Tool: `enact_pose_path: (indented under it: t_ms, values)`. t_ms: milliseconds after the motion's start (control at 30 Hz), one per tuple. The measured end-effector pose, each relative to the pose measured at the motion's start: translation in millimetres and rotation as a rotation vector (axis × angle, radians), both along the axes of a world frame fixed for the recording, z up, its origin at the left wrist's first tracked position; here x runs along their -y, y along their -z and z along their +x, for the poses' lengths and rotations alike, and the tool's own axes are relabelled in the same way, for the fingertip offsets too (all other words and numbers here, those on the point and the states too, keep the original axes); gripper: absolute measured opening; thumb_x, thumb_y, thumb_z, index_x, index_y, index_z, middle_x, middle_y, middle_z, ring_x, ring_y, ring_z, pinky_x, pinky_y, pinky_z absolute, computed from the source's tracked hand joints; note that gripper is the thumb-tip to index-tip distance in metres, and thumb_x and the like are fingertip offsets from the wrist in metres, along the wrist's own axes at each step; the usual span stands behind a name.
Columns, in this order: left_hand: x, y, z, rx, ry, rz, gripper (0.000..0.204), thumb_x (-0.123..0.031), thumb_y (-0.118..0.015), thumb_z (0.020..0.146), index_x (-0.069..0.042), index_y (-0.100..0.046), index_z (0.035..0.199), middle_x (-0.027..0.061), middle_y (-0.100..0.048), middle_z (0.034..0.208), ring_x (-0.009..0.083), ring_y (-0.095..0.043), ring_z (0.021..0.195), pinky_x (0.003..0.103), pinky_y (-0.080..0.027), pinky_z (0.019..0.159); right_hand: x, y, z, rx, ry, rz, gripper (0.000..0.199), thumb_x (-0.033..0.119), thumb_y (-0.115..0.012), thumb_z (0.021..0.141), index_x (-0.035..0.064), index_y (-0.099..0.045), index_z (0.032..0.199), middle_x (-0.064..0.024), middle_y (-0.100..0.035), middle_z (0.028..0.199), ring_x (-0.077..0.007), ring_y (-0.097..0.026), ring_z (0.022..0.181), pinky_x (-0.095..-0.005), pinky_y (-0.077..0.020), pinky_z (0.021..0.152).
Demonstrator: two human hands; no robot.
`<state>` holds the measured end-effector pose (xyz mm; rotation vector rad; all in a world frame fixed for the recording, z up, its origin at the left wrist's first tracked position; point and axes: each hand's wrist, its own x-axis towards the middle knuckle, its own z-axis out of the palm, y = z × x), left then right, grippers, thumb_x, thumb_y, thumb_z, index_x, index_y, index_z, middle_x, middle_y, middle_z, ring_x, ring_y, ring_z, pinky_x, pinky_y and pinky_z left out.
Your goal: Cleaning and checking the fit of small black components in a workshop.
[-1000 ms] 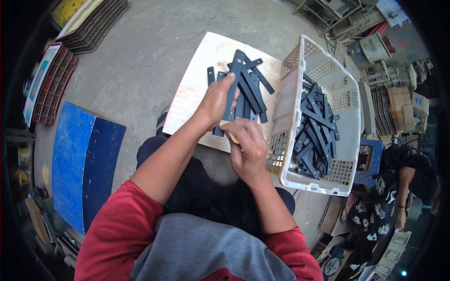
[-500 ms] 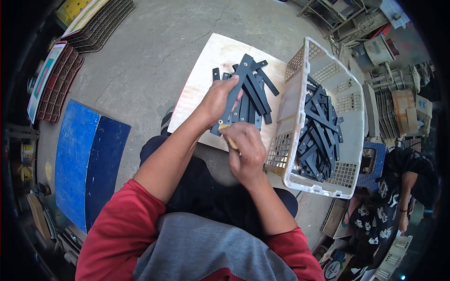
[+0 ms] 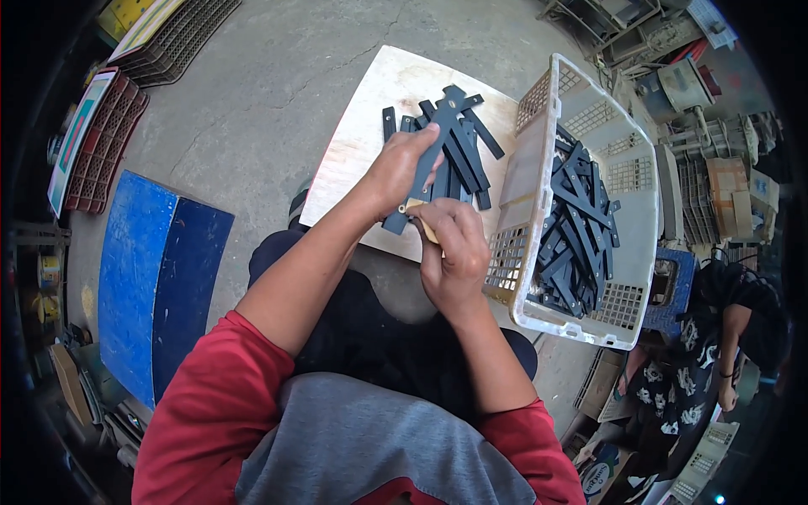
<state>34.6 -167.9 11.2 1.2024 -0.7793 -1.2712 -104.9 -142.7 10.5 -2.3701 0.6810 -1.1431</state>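
Note:
My left hand [image 3: 402, 165] is closed round a dark grey flat bar [image 3: 427, 167], which slants up and away over the board and has a hole near each end. In my right hand [image 3: 457, 250] is a small tan piece [image 3: 416, 204], mostly covered by the fingers, so its kind does not show. Its tip touches the bar's near end, beside the hole. Beneath lie several similar dark bars [image 3: 469, 160] in a loose pile on a pale wooden board [image 3: 353, 139].
Right of the board stands a white plastic crate [image 3: 547, 330] holding many dark bars [image 3: 581, 223]. A blue box [image 3: 135, 278] is on the floor at left, with brown crates [image 3: 109, 139] beyond it. Another person's arm [image 3: 730, 349] shows at far right.
My right hand has moved slightly up and right, the tan piece staying at the bar's near end. The held bar has shifted a little. The view has moved slightly.

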Motion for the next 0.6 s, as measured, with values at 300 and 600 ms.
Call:
enact_pose_path:
  t_ms: [300, 600]
  values:
    - [4.8, -1.5, 14.4, -0.297, -0.487, -0.215, 0.047, -0.047, -0.028, 0.094, -0.01, -0.042, 0.069, 0.0024, -0.041, 0.05, 0.0099, -0.035, 0.04, 0.022, -0.03, 0.038, -9.6, -1.8, 0.9, 0.116, -0.042, 0.133, 0.027, -0.011, -0.058, 0.064, 0.0008, -0.062, 0.087, -0.0125, -0.058, 0.083, -0.0285, -0.057, 0.078, -0.0364, -0.0449, 0.07]
    - [-1.6, -6.4, -3.2, -0.159, -0.605, -0.371, 0.051, -0.046, -0.03, 0.096, -0.005, -0.044, 0.068, 0.0031, -0.04, 0.055, 0.0116, -0.04, 0.045, 0.024, -0.033, 0.045, 3.4, -3.4, 1.3, 0.145, 0.114, 0.136, 0.018, -0.009, -0.062, 0.073, -0.0005, -0.062, 0.089, -0.0137, -0.059, 0.081, -0.0274, -0.059, 0.076, -0.0341, -0.0467, 0.066]
